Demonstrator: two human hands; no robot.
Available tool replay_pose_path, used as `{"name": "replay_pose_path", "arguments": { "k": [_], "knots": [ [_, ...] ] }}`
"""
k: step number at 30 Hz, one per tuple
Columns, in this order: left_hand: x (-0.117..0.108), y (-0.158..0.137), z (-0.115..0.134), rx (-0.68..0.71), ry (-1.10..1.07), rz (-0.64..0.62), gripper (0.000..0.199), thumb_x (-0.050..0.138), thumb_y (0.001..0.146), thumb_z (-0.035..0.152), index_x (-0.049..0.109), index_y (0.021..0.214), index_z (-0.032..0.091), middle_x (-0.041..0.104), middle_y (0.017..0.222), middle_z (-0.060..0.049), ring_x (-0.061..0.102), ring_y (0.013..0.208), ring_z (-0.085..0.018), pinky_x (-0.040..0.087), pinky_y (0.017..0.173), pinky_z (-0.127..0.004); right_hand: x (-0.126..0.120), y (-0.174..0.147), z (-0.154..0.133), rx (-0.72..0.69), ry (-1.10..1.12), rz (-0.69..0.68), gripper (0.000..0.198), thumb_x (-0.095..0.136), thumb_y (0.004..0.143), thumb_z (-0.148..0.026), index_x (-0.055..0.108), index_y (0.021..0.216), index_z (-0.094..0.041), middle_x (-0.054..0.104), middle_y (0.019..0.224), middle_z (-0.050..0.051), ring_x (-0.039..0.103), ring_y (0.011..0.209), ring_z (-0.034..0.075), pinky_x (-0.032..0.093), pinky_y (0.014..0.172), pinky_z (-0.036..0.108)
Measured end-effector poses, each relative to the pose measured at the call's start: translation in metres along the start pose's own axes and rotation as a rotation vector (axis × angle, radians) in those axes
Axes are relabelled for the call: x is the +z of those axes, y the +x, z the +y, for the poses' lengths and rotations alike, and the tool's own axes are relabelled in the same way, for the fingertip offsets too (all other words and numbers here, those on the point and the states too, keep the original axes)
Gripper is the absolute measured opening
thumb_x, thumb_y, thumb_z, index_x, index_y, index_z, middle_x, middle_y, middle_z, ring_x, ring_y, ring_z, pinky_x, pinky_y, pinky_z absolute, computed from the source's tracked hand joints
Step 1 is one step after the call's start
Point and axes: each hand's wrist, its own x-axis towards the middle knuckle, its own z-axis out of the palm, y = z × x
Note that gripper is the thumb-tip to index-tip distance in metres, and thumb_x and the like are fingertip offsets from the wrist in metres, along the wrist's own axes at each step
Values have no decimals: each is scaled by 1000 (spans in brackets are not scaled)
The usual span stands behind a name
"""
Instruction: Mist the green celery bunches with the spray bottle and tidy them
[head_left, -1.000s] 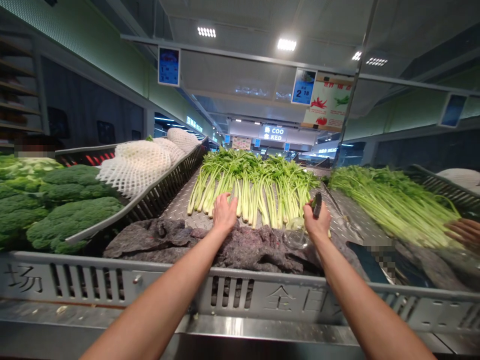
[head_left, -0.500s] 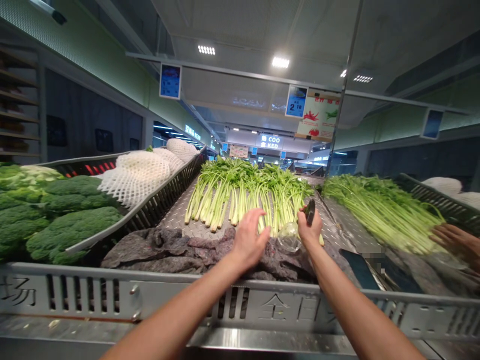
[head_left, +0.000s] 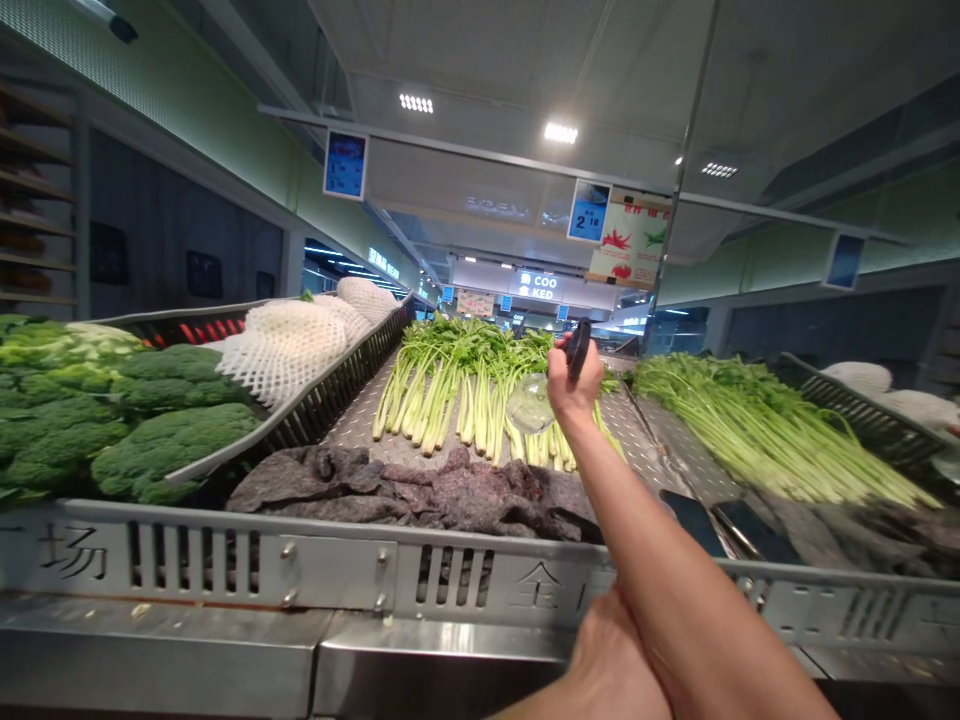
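My right hand point(head_left: 576, 385) is closed around a spray bottle point(head_left: 531, 404) with a clear round body and a black spray head. The bottle is held tilted above the bunches of celery point(head_left: 427, 400), which lie in a row on a patterned metal shelf, leaves toward the back. My left hand point(head_left: 613, 645) is low, in front of the shelf's front rail and partly behind my right forearm; its fingers are hidden. A crumpled dark grey cloth point(head_left: 420, 495) lies between the celery stems and the rail.
A black crate edge point(head_left: 315, 410) separates broccoli point(head_left: 176, 420) and net-wrapped produce point(head_left: 292, 335) at left. On the right, a mirror panel point(head_left: 772, 430) reflects the celery. A dark phone-like slab point(head_left: 694, 522) lies by it. The slotted grey rail point(head_left: 337, 560) runs along the front.
My right hand has lifted the spray bottle up and slightly left over the celery. My left hand has dropped from above the cloth to below the rail, under my right arm.
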Motion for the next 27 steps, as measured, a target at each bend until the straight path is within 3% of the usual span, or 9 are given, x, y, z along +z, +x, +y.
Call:
{"name": "replay_pose_path", "arguments": {
  "k": [2, 6, 11, 12, 14, 16, 19, 22, 27],
  "knots": [
    [-17, -1, 9, 3, 140, 64, 20, 47, 67, 26, 57, 82, 17, 63, 87, -11, 53, 87, -28, 42, 76, -36, 0, -6, 0, 21, -4, -12, 28, 44, 61, -32, 54, 82, -16, 58, 78, 2, 53, 69, 15, 40, 67, 29],
    [-61, 7, 17, -37, 169, 376, 43, 43, 72, 24, 42, 114, 19, 52, 115, -9, 47, 103, -22, 40, 88, -33, -5, 0, 0, -27, 9, 3, 29, 43, 63, -31, 52, 85, -16, 59, 80, 2, 53, 68, 14, 40, 67, 29],
    [-146, 24, -10, -141, 560, 668, 36, 41, 74, 22, 47, 109, 17, 51, 114, -10, 45, 107, -22, 35, 93, -38, -25, 12, 18, -94, -118, 44, 31, 41, 63, -31, 51, 88, -16, 58, 82, 3, 54, 72, 16, 40, 70, 31],
    [-162, 24, -17, -194, 691, 632, 30, 46, 71, 21, 52, 100, 17, 55, 107, -11, 47, 105, -24, 35, 91, -40, -30, 13, 24, -106, -149, 35, 30, 42, 63, -31, 52, 88, -16, 58, 82, 3, 54, 73, 16, 39, 71, 31],
    [-185, 20, -28, -379, 829, 404, 19, 58, 60, 21, 57, 79, 18, 61, 86, -10, 53, 93, -28, 39, 84, -43, -38, 13, 40, -104, -196, 45, 31, 43, 62, -30, 52, 88, -17, 59, 83, 3, 54, 73, 17, 39, 73, 31],
    [-194, 17, -34, -423, 897, 373, 17, 59, 60, 24, 58, 76, 18, 61, 85, -12, 54, 91, -30, 40, 80, -45, -43, 12, 56, -61, -240, 52, 30, 44, 61, -30, 53, 86, -17, 59, 81, 4, 53, 71, 18, 39, 72, 32],
    [-188, 18, -38, -298, 943, 501, 27, 53, 65, 25, 56, 91, 17, 55, 105, -15, 49, 101, -31, 37, 83, -46, -46, 9, 75, 6, -283, 38, 30, 45, 60, -31, 54, 85, -17, 60, 79, 4, 53, 71, 19, 38, 72, 33],
    [-176, 25, -50, -206, 931, 504, 36, 54, 64, 22, 53, 100, 16, 45, 120, -16, 43, 108, -31, 33, 89, -46, -47, 4, 87, 47, -299, 37, 30, 46, 59, -32, 55, 84, -17, 60, 80, 5, 53, 72, 20, 38, 71, 32],
    [-183, 33, -86, -148, 856, 704, 44, 50, 67, 20, 45, 111, 16, 36, 129, -14, 35, 117, -28, 27, 96, -43, -51, -13, 111, 69, -283, -12, 29, 46, 60, -33, 56, 82, -18, 61, 81, 5, 54, 74, 20, 38, 72, 31]
  ]
}}
